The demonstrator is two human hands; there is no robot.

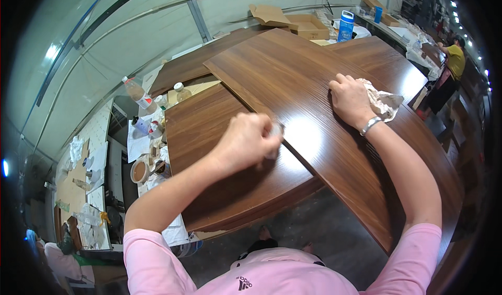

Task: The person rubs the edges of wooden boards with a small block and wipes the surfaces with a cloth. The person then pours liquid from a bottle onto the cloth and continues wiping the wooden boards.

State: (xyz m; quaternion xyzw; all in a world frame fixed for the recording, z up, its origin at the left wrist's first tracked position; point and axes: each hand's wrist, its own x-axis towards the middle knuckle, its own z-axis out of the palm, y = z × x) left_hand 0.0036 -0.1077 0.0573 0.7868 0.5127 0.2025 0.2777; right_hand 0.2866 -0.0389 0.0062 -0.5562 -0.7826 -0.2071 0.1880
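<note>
A large dark-brown wood-grain panel [285, 67] lies at an angle over another brown panel [201, 122]. My left hand [246, 141] is closed at the upper panel's left edge. From its fingers pokes a small pale wad [276, 132], blurred, its kind unclear. On the upper panel's right part rests my right hand [349, 99], fingers curled, with a silver bracelet at the wrist. A crumpled, stained whitish cloth [386, 100] sticks out from under its palm; part of it is hidden by the hand.
On the left stand a plastic bottle [138, 94], a small jar [182, 92] and a tub of brown paste [139, 171]. Behind the panels are an open cardboard box [309, 27] and a blue bottle [345, 27]. Another person [454, 65] works at the far right.
</note>
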